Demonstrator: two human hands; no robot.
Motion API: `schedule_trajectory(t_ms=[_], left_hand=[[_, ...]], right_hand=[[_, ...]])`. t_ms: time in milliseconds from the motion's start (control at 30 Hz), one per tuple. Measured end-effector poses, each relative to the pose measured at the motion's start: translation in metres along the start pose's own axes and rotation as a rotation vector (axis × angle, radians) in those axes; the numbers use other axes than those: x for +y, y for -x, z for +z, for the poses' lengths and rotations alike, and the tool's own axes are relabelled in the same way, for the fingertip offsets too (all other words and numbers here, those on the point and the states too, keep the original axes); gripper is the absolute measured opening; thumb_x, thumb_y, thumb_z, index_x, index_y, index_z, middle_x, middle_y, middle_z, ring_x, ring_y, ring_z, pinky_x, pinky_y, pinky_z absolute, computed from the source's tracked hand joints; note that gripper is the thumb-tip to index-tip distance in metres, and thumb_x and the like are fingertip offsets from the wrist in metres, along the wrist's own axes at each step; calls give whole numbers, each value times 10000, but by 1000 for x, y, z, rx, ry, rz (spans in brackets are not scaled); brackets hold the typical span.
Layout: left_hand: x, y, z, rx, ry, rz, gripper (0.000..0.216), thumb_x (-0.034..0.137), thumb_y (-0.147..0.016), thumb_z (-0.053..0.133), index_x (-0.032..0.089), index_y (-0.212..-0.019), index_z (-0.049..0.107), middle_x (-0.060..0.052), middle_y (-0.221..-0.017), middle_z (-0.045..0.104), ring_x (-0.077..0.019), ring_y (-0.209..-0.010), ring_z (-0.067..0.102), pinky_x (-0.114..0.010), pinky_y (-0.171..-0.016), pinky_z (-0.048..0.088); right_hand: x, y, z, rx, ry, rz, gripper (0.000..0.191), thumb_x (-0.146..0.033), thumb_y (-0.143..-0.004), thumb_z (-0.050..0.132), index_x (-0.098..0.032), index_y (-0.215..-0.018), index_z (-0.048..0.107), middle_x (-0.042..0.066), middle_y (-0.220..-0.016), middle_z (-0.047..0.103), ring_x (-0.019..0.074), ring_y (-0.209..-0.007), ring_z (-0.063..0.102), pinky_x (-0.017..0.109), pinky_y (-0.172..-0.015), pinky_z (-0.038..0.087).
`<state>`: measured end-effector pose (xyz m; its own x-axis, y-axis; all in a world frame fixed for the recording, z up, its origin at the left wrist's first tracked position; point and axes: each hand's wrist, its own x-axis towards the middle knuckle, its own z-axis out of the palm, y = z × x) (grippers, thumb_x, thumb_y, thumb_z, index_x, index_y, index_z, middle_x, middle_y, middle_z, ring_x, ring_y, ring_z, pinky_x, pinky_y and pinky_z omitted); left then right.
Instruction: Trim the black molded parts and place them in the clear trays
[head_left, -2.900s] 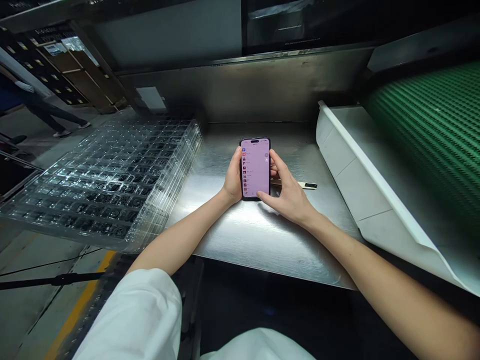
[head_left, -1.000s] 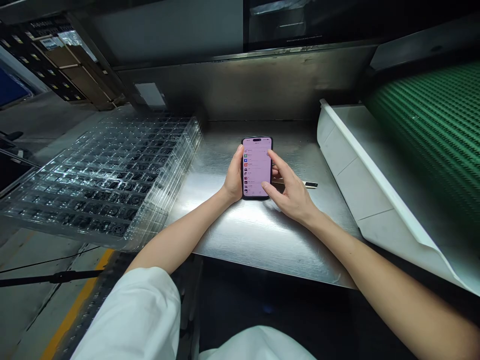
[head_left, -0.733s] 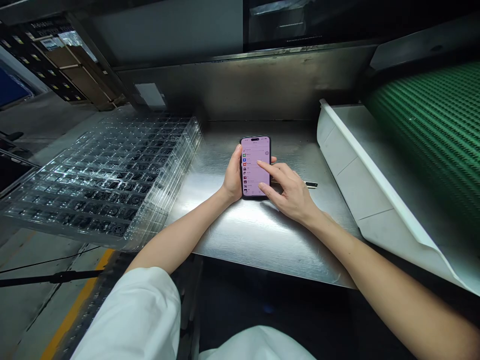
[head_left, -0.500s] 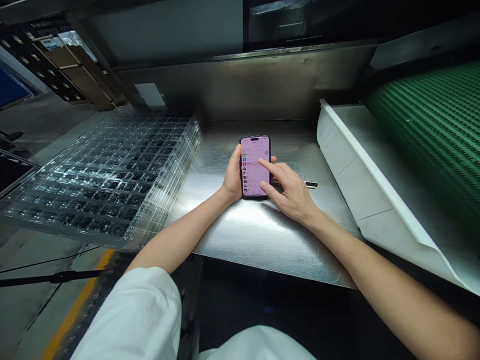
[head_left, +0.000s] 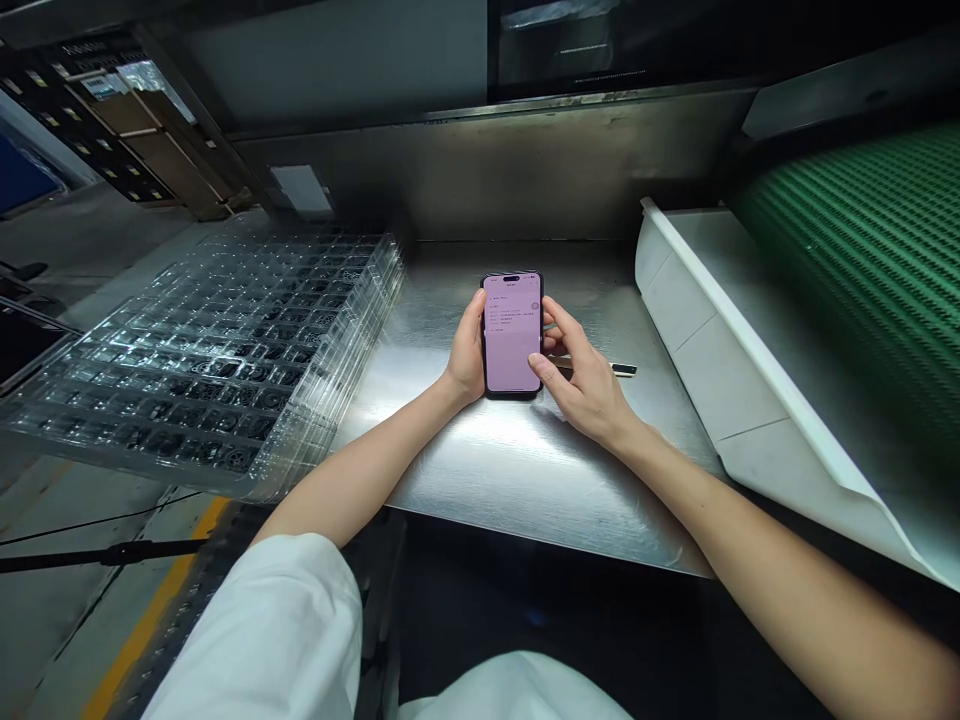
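A smartphone point(head_left: 513, 345) in a dark case is held upright over the metal worktop, its pinkish screen lit with a few lines of small text at the top. My left hand point(head_left: 469, 350) is closed around its left edge. At the right edge, my right hand point(head_left: 589, 385) has its thumb over the lower part of the screen and its fingers along the side. Behind that hand a slim object point(head_left: 624, 370), dark with a pale edge, lies on the worktop; part of it is hidden and I cannot tell its kind.
Stacked clear plastic trays point(head_left: 187, 350) with dark round parts in their pockets stand at the left. To the right is a white bin-like chute point(head_left: 720, 370), beside a green conveyor belt point(head_left: 870, 230). The metal worktop point(head_left: 480, 470) ends at a front edge before me.
The phone's screen has gone from a list with coloured icons to a page of text. My right hand's index finger has left the screen and moved to the phone's right edge.
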<state>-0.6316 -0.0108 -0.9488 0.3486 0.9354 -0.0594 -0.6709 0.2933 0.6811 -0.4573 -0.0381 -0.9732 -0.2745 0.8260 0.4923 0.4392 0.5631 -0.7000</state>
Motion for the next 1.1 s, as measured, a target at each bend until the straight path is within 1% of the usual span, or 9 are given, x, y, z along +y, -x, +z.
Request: schedule_trajectory(t_ms=[200, 367, 533, 733, 900, 1100], left_hand=[[-3, -2, -3, -45, -5, 40, 640, 605, -1077, 351, 144, -1231, 767, -137, -1116, 811, -327, -1114, 771, -434, -1016, 594], [-2, -1, -2, -8, 20, 10, 622, 606, -1072, 380, 152, -1264, 759, -138, -1126, 811, -331, -1102, 776, -440, -1007, 601], [-2, -1, -2, -14, 5, 3, 625, 617, -1067, 381, 161, -1259, 764, -133, -1126, 811, -334, -1111, 773, -444, -1009, 602], [-3, -1, -3, -27, -25, 32, 612, 599, -1071, 378, 156, -1233, 768, -131, -1119, 810, -330, -1125, 767, -435, -1010, 601], [-2, 0, 0, -23, -70, 55, 606, 593, -1071, 373, 157, -1214, 769, -127, -1131, 808, -318, -1132, 764, -418, -1011, 598], [-2, 0, 2, -12, -9, 50, 576, 541, -1076, 369, 147, -1217, 765, -132, -1119, 810, -313, -1108, 770, -426, -1022, 592]], right_hand=[[-1, 1, 0, 4, -16, 9, 705, -540, -1057, 546, -313, -1691, 338, 91, -1492, 580, 301, -1211, 650, 533, -1056, 599], [0, 1, 0, 0, -32, 15, 711, -555, -1061, 539, -317, -1696, 325, 96, -1495, 578, 300, -1201, 657, 533, -1037, 612], [1, 1, 1, 0, -38, 12, 718, -562, -1060, 535, -320, -1698, 313, 102, -1477, 586, 299, -1177, 668, 541, -1039, 610], [3, 1, 2, 4, -43, 20, 722, -554, -1061, 536, -310, -1699, 303, 110, -1434, 605, 293, -1162, 667, 537, -1046, 599], [6, 1, 3, 19, -49, 28, 720, -578, -1063, 530, -296, -1691, 322, 111, -1431, 609, 287, -1169, 652, 520, -1057, 586], [7, 1, 4, 20, -46, 33, 709, -587, -1060, 530, -278, -1675, 359, 113, -1437, 605, 286, -1185, 639, 504, -1060, 584]])
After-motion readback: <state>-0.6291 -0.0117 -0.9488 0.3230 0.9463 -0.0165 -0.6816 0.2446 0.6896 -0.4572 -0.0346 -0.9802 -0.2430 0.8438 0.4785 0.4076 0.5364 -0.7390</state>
